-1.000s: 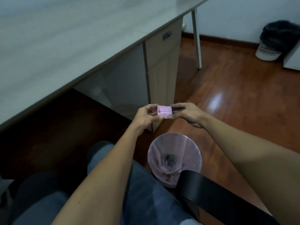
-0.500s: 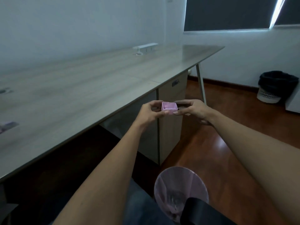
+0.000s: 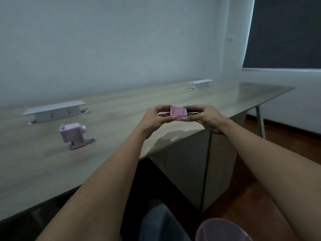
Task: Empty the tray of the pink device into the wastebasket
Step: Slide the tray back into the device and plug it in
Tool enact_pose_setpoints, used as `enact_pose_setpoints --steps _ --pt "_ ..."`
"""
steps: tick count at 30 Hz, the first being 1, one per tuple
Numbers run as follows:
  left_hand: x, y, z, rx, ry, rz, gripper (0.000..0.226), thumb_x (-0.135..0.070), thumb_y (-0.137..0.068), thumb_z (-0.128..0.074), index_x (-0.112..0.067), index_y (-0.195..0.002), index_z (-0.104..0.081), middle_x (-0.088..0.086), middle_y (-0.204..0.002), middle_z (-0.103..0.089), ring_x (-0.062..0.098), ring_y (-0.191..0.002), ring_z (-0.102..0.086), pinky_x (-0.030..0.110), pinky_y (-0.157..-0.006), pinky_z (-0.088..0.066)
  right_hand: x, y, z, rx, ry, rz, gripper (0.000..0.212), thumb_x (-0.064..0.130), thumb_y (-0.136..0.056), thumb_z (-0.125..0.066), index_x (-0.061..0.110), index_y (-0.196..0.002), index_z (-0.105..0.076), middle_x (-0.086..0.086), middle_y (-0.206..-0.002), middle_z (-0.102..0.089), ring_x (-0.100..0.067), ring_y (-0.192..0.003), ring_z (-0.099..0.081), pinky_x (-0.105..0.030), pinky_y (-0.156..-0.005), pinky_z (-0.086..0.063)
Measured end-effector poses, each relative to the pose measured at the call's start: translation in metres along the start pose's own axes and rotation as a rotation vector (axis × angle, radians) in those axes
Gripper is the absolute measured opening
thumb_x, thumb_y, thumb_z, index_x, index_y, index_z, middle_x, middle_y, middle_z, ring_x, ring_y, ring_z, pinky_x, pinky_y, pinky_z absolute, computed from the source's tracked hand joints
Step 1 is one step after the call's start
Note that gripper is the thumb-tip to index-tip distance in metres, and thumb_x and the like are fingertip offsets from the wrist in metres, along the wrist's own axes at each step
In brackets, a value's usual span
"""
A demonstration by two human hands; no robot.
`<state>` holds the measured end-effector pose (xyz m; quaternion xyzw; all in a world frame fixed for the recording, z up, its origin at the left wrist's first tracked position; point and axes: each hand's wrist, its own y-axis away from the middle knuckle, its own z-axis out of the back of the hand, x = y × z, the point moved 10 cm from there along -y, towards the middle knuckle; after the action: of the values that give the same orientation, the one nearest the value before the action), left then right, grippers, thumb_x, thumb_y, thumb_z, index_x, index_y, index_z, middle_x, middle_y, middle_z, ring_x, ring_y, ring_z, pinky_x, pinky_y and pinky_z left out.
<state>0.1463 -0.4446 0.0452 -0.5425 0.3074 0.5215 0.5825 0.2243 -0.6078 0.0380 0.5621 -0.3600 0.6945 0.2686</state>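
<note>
While both arms extend forward in the head view, the left hand (image 3: 152, 119) and the right hand (image 3: 206, 119) hold the pink tray (image 3: 178, 113) between them above the front edge of the tabletop (image 3: 121, 108). The left thumb and fingers are closed on the tray's left end; the right thumb and fingers are closed on its right end. The tray sits upright, open side up, and its interior shows no visible contents. The pink device (image 3: 73, 135) stands on the tabletop toward the left, well apart from the hands, just in front of a white socket box (image 3: 54, 111). A second socket box (image 3: 200, 83) stands near the tabletop's far right corner. The rim of the pink-lined wastebasket (image 3: 222, 230) appears on the floor at the bottom edge, below the right forearm.
</note>
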Motion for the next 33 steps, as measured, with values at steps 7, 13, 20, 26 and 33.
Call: enact_pose_setpoints --steps 7,13,20,26,33 --pt "-0.018 0.044 0.122 -0.146 -0.097 0.03 0.058 -0.012 -0.081 -0.084 -0.003 -0.134 -0.062 0.006 -0.127 -0.071 0.015 -0.114 -0.071 0.027 -0.098 -0.055 0.034 -0.05 -0.123 0.221 0.026 0.076 0.054 -0.008 -0.077 -0.082 0.0 -0.129 -0.07 -0.013 -0.12 -0.078 -0.026 -0.117 -0.072 -0.034 -0.108 -0.049" --pt "-0.025 0.094 0.22 -0.311 -0.214 0.07 0.055 -0.014 -0.08 -0.085 -0.005 -0.131 -0.064 0.005 -0.125 -0.072 0.012 -0.11 -0.072 0.018 -0.089 -0.056 0.057 -0.083 -0.231 0.36 0.077 0.148 0.057 -0.003 -0.074 -0.086 0.002 -0.129 -0.07 -0.01 -0.119 -0.078 -0.022 -0.116 -0.073 -0.034 -0.108 -0.05" --pt "-0.029 0.139 0.302 -0.444 -0.257 0.105 0.054 -0.011 -0.082 -0.083 -0.004 -0.131 -0.063 0.007 -0.127 -0.072 0.014 -0.111 -0.072 0.016 -0.086 -0.056 0.074 -0.097 -0.327 0.509 0.049 0.204 0.048 -0.002 -0.078 -0.084 0.007 -0.125 -0.074 -0.007 -0.117 -0.08 -0.016 -0.112 -0.074 -0.023 -0.1 -0.053" --pt "-0.02 0.166 0.346 -0.549 -0.258 0.12 0.051 -0.011 -0.084 -0.081 -0.003 -0.131 -0.063 0.009 -0.125 -0.072 0.017 -0.112 -0.071 0.022 -0.097 -0.054 0.06 -0.111 -0.364 0.494 0.032 0.201 0.057 0.014 -0.076 -0.09 0.005 -0.129 -0.072 -0.006 -0.121 -0.078 -0.015 -0.115 -0.073 -0.02 -0.094 -0.051" --pt "0.016 0.216 0.387 -0.674 -0.217 0.184 0.047 -0.011 -0.084 -0.08 -0.004 -0.128 -0.066 0.009 -0.118 -0.075 0.016 -0.105 -0.073 0.015 -0.086 -0.056 0.012 -0.115 -0.373 0.537 0.115 0.122 0.069 0.029 -0.077 -0.088 0.009 -0.139 -0.065 0.002 -0.133 -0.072 -0.009 -0.124 -0.065 -0.024 -0.102 -0.044"
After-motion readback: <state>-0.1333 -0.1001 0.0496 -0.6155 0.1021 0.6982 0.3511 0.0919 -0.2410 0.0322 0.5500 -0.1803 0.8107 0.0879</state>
